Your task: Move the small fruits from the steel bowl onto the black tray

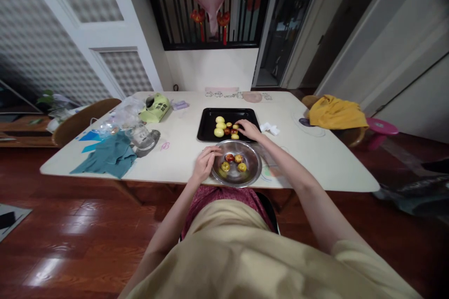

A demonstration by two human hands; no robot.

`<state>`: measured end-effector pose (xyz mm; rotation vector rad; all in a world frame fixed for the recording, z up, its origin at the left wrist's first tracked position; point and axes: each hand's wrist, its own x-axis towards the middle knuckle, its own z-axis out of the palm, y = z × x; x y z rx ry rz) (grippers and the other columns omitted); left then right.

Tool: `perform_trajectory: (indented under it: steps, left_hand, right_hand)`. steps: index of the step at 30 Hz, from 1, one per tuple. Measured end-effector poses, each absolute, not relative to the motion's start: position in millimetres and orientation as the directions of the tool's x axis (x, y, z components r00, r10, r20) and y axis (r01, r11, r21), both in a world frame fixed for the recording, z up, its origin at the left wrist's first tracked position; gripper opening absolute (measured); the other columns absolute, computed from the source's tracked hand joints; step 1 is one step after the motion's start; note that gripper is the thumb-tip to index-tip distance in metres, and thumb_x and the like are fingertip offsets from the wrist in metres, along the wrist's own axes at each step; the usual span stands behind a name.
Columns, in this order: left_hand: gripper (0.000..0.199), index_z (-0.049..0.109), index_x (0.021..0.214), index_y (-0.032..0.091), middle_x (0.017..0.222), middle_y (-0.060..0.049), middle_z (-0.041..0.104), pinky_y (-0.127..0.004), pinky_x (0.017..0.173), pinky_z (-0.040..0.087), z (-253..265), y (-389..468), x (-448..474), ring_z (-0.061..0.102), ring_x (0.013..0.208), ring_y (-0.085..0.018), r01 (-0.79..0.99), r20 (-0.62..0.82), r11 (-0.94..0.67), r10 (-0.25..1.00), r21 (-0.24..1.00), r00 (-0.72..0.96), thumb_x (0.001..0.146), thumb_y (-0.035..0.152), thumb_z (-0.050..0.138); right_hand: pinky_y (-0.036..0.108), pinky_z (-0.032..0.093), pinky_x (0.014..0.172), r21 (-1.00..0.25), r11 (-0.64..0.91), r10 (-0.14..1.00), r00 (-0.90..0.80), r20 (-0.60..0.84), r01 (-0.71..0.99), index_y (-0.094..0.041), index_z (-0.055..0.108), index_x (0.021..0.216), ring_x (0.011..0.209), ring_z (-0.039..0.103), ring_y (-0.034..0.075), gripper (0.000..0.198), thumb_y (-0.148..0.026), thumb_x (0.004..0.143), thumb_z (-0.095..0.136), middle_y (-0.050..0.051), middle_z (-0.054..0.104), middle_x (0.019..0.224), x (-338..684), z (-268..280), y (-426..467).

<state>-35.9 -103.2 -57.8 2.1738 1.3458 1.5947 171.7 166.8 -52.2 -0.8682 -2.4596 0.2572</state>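
Head view – left hand (205,164) gripping bowl (253,172) rim, right hand (248,129) grasping tray (206,127) fruit (234,131)

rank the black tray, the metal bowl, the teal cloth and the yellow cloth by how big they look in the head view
1. black tray and teal cloth: look alike, unranked
2. yellow cloth
3. metal bowl, though it sits nearest the camera, so unsure against the yellow cloth

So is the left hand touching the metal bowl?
Touching: the head view shows the left hand with its fingers resting on the rim of the metal bowl.
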Motion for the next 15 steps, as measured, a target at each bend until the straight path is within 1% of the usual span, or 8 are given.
perform_trajectory:
  steps: [3, 8, 15]
  left_hand:
    - [0.055, 0.077, 0.104, 0.019, 0.119, -0.014, 0.075, -0.048, 0.105, 0.054, -57.2, -103.1, -35.8, 0.068, 0.12, -0.026, 0.575, 0.692, -0.583, 0.721, 0.575, 0.039, 0.113, 0.047, 0.031]
    - [0.053, 0.077, 0.103, 0.019, 0.119, -0.014, 0.075, -0.047, 0.105, 0.054, -55.8, -103.5, -35.5, 0.068, 0.119, -0.025, 0.558, 0.694, -0.596, 0.718, 0.578, 0.048, 0.113, 0.044, 0.031]
    - [0.056, 0.077, 0.103, 0.02, 0.119, -0.014, 0.074, -0.047, 0.106, 0.054, -55.2, -103.8, -35.9, 0.067, 0.12, -0.025, 0.576, 0.674, -0.572, 0.737, 0.584, 0.049, 0.113, 0.048, 0.029]
  right_hand:
    - [0.041, 0.057, 0.09, -0.35, 0.771, 0.637, -0.664, 0.392, 0.532, -0.02, 0.068, 0.114, 0.103, 0.067, 0.027, 0.025, -0.016, 0.089, 0.065, 0.012, 0.073, 0.114, 174.5, -53.5, 167.5]
    - [0.036, 0.054, 0.082, -0.386, 0.776, 0.626, -0.684, 0.376, 0.499, -0.019, 0.063, 0.112, 0.097, 0.066, 0.026, 0.028, -0.016, 0.084, 0.066, 0.011, 0.072, 0.113, 175.7, -51.1, 166.4]
    - [0.038, 0.053, 0.086, -0.418, 0.783, 0.613, -0.682, 0.399, 0.461, -0.017, 0.062, 0.11, 0.091, 0.062, 0.024, 0.029, -0.014, 0.081, 0.061, 0.012, 0.067, 0.11, 174.8, -46.2, 159.4]
